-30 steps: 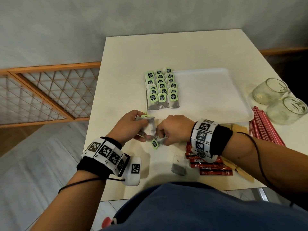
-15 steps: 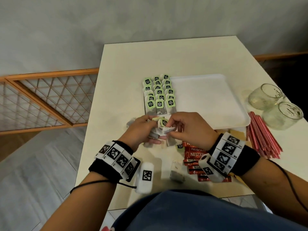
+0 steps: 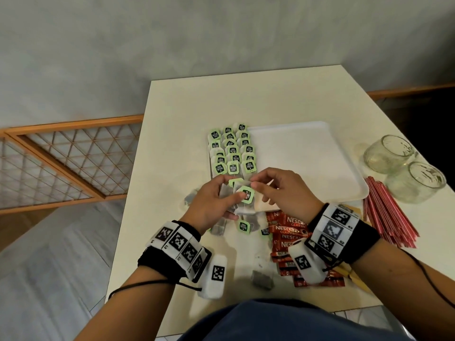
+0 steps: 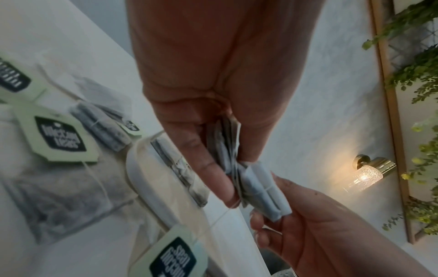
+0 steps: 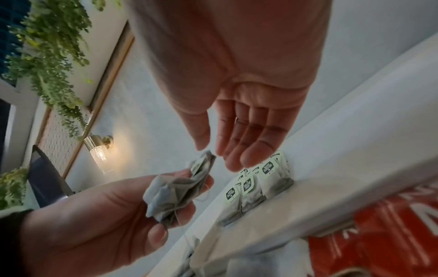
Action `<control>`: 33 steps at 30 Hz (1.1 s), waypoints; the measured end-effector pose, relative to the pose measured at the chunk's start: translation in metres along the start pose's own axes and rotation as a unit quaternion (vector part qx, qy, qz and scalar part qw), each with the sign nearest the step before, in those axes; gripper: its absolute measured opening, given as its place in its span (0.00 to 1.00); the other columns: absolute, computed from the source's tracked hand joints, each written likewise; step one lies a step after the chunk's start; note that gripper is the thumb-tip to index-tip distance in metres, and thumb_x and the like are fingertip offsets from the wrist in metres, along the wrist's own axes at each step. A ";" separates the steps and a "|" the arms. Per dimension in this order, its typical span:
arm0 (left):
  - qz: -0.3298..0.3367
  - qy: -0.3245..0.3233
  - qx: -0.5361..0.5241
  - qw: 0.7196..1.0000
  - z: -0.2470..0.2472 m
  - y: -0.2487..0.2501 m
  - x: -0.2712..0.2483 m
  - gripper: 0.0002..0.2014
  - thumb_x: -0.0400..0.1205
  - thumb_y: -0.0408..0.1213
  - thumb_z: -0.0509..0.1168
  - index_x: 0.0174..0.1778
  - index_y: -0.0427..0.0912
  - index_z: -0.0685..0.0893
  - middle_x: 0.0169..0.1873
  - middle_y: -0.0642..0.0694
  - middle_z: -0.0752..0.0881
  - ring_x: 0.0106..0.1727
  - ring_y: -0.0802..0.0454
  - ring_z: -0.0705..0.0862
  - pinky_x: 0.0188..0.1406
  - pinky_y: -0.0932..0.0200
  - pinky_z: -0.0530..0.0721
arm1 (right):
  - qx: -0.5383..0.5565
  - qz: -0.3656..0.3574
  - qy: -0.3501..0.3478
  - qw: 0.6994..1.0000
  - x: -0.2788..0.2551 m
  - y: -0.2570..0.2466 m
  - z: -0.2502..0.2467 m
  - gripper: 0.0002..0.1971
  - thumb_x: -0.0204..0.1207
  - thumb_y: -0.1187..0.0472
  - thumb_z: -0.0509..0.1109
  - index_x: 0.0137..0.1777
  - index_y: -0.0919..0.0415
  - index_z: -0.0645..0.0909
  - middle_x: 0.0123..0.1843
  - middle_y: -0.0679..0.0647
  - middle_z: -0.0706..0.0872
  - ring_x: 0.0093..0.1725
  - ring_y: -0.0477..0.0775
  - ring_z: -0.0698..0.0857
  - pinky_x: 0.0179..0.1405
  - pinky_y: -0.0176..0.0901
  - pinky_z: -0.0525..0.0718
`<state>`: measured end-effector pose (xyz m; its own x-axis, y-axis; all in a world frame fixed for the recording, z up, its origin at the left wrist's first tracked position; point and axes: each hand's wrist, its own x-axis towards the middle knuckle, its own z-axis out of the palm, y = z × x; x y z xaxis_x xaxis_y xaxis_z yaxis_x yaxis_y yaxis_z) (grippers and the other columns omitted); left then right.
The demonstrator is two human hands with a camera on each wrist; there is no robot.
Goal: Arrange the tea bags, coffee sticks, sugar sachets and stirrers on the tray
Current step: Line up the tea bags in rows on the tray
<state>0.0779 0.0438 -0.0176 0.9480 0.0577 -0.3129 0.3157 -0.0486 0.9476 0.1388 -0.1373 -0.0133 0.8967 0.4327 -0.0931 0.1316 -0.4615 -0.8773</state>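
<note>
My left hand grips a bunch of tea bags above the table, just before the tray's near left corner; its thumb lies on a green tag. In the left wrist view the left hand pinches the folded bags. My right hand meets the bunch from the right. In the right wrist view the right hand has straight fingers and its thumb either side of the bunch's top edge, with small gaps. Rows of tea bags fill the left side of the white tray.
Loose tea bags and one more lie on the table under my hands. Red coffee sticks are piled to their right, red stirrers further right. Two glass jars lie by the right edge.
Both hands lifted the bunch off the table and carried it toward the tray's near left corner. The right hand turned palm-down and straightened its fingers at the bunch.
</note>
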 end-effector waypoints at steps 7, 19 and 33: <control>0.006 0.031 -0.031 0.999 -0.002 -0.002 0.003 0.18 0.79 0.34 0.72 0.65 0.42 0.80 0.58 0.38 0.84 0.40 0.49 0.85 0.28 0.59 0.88 | 0.089 0.043 -0.034 0.995 0.011 0.001 0.006 0.12 0.72 0.66 0.78 0.54 0.61 0.84 0.42 0.59 0.89 0.32 0.50 0.87 0.32 0.43 0.85; -0.010 0.090 -0.050 0.995 -0.044 -0.001 -0.002 0.08 0.84 0.38 0.68 0.55 0.40 0.84 0.43 0.36 0.87 0.35 0.42 0.87 0.38 0.42 0.92 | 0.048 0.054 -0.177 0.981 0.028 -0.008 -0.020 0.08 0.74 0.72 0.74 0.50 0.61 0.87 0.37 0.56 0.88 0.35 0.48 0.87 0.39 0.39 0.89; -0.054 0.084 -0.091 0.991 -0.050 0.008 -0.003 0.11 0.84 0.36 0.67 0.59 0.34 0.81 0.39 0.38 0.90 0.32 0.40 0.91 0.28 0.54 0.89 | -0.159 0.016 -0.038 0.986 0.092 -0.005 0.020 0.03 0.69 0.63 0.79 0.41 0.57 0.88 0.35 0.48 0.87 0.35 0.47 0.85 0.38 0.38 0.82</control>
<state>0.0751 0.0930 -0.0059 0.8846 0.2181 -0.4122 0.3880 0.1459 0.9100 0.2120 -0.0800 -0.0265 0.8694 0.4659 -0.1643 0.2409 -0.6902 -0.6823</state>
